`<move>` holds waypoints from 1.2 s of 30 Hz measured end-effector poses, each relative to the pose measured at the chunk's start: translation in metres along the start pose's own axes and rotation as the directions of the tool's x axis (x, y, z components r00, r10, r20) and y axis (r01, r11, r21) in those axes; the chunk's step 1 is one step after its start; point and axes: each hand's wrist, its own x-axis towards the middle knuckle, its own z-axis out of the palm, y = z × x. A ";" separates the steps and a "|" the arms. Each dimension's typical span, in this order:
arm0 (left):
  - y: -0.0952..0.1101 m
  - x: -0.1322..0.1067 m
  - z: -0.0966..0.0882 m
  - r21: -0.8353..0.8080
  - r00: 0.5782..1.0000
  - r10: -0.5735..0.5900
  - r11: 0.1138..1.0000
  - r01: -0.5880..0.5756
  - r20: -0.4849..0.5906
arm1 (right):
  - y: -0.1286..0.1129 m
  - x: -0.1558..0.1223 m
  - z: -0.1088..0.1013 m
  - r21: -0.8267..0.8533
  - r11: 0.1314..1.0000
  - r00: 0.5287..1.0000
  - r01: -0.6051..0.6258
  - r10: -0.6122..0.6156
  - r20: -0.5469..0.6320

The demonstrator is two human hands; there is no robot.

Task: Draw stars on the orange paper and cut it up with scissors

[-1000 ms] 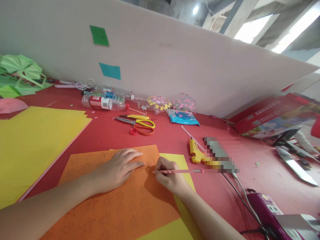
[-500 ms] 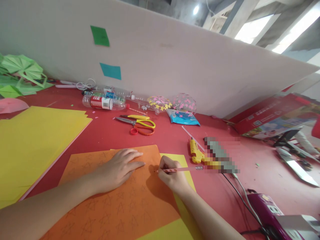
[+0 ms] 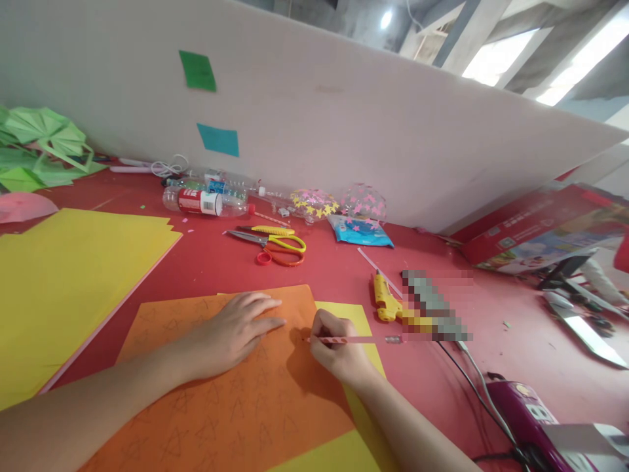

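Note:
My right hand (image 3: 339,347) is closed around a pink pencil (image 3: 361,339), whose tip meets the orange paper (image 3: 304,419) near its right edge. Flat on the same sheet lies my left hand (image 3: 240,331), fingers stretched out and holding nothing. Rows of hand-drawn stars and peaked, partly drawn star shapes cover much of the orange sheet. Beneath it, yellow paper (image 3: 339,452) shows at the right and bottom. Part of the sheet is hidden under my left forearm and hand.
Scissors (image 3: 285,250) and a yellow cutter (image 3: 272,231) lie beyond the sheet. A yellow glue gun (image 3: 386,301) with a cable is at right, near a purple device (image 3: 521,419). Plastic bottles (image 3: 201,202) line the wall. A yellow paper stack (image 3: 73,282) lies left.
The pencil's eraser end has swung slightly down toward me, and its tip has shifted a little on the paper. My left hand stays in place.

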 end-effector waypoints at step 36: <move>-0.008 0.001 0.001 0.072 0.998 -0.040 0.996 0.044 -0.051 | -0.002 -0.001 -0.006 0.180 0.981 0.990 -0.075 0.052 0.130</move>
